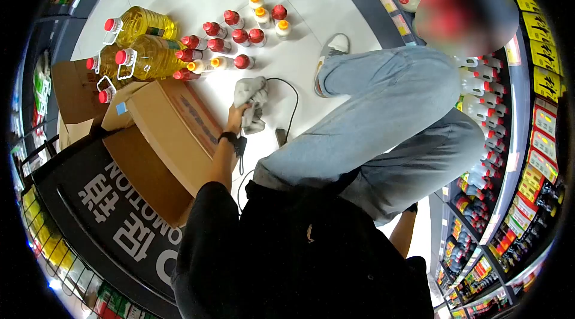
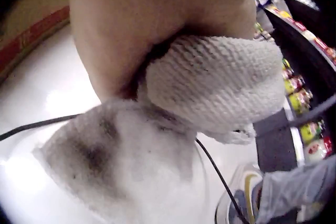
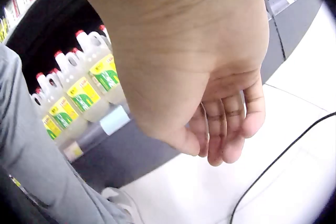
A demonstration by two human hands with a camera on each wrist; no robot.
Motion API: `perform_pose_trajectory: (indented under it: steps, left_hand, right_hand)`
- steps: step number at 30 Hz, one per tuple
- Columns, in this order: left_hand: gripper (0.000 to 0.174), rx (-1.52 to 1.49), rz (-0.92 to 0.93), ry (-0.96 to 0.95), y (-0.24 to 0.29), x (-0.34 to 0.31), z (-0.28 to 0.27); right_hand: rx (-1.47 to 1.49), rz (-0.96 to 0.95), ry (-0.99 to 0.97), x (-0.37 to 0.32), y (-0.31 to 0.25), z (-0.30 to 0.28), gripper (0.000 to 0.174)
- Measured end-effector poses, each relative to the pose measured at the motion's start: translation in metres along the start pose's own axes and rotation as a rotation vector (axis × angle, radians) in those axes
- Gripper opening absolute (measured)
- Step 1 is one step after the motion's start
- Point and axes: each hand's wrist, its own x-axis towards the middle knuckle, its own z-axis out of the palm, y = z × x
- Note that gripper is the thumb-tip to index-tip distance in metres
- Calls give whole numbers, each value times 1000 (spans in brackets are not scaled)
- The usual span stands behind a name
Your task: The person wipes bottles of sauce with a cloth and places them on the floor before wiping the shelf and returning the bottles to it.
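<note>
My left hand (image 1: 237, 116) grips a bunched grey-white cloth (image 1: 250, 94) above the floor, beside the cardboard box. In the left wrist view the ribbed cloth (image 2: 215, 82) bulges out past the hand, and its hanging lower part carries dark smudges. The fingers of that hand are hidden behind the cloth. My right hand (image 3: 210, 71) hangs with loosely bent fingers and nothing in it, near a low shelf of white-handled jugs (image 3: 79, 90). In the head view only the right forearm (image 1: 404, 232) shows, beyond the leg.
An open cardboard box (image 1: 173, 133) lies tilted by a black rack (image 1: 90, 199). Large oil bottles (image 1: 153, 58) and several small red-capped bottles (image 1: 218, 45) stand on the tiled floor. A black cable (image 1: 294, 103) trails near the shoe (image 1: 331, 58). Stocked shelves line the right.
</note>
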Motion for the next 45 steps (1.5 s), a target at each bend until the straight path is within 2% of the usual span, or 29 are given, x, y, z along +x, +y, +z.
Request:
perform_pose_trajectory:
  steps: [2, 4, 5, 7, 9, 11, 12, 14, 15, 16, 18, 19, 22, 24, 26, 27, 30, 31, 35, 38, 40, 43, 44, 45]
  left_hand:
    - [37, -366, -196, -142, -6, 9, -16]
    - [34, -516, -192, -271, -14, 28, -33]
    - [34, -490, -172, -291, -12, 33, -37]
    - [36, -547, -200, -226, 6, 28, -31]
    - [36, -544, -197, -213, 1, 38, -34]
    - [44, -413, -266, -64, -7, 47, -38]
    - [61, -115, -305, 138, -3, 48, -40]
    - [77, 562, -169, 446, 1, 47, -30]
    - [79, 801, -13, 560, 4, 46, -28]
    - [79, 802, -11, 563, 10, 43, -31]
    - [66, 958, 384, 722, 56, 17, -15]
    - [57, 709, 644, 657, 58, 23, -26]
    - [49, 605, 684, 644, 99, 13, -2]
    - [49, 682, 752, 701, 108, 27, 1]
    - [53, 733, 633, 779, 113, 40, 5]
    - [51, 761, 683, 811, 114, 46, 3]
    - [45, 678, 677, 765, 114, 62, -2]
    - [37, 654, 734, 747, 112, 66, -4]
    - [34, 451, 796, 647, 111, 44, -3]
    - [32, 481, 846, 649, 135, -5, 10]
    - [31, 369, 929, 498, 140, -25, 3]
    - [30, 275, 889, 384, 175, -77, 10]
    - [29, 289, 1011, 336, 189, -92, 15]
    - [30, 281, 1002, 307, 205, -109, 21]
  right_hand:
    - [-25, 31, -29, -10, 5, 7, 37]
    - [-56, 37, -52, -11, 7, 14, 37]
    - [-67, 40, -67, -15, -6, 22, 37]
    - [-64, 59, -88, -17, 8, 31, 37]
    - [-65, 64, -96, -22, 11, 30, 36]
    - [-73, 67, -104, -23, 13, 37, 36]
    - [-79, 60, -103, -25, -6, 39, 36]
    - [-63, 62, -117, -25, 2, 52, 36]
    - [-64, 66, -121, -27, 8, 52, 36]
    - [-65, 69, -125, -28, 19, 50, 36]
    - [-63, 66, -132, -29, 22, 53, 36]
    - [-67, 60, -134, -29, 23, 53, 36]
    - [-65, 49, -143, -31, 25, 54, 36]
    - [-65, 45, -143, -32, 25, 54, 36]
    - [-63, 40, -143, -34, 28, 54, 36]
    - [-60, 40, -144, -35, 28, 54, 36]
    - [-58, 39, -146, -38, 32, 53, 35]
    - [-54, 40, -146, -39, 33, 53, 35]
    - [-48, 42, -148, -41, 39, 54, 35]
    - [-40, 44, -148, -41, 41, 54, 35]
    - [-34, 40, -156, -39, 42, 55, 35]
    - [-25, 17, -165, -35, 42, 52, 35]
    - [-24, -11, -163, -29, 42, 41, 35]
    - [-20, -40, -164, -23, 39, 35, 35]
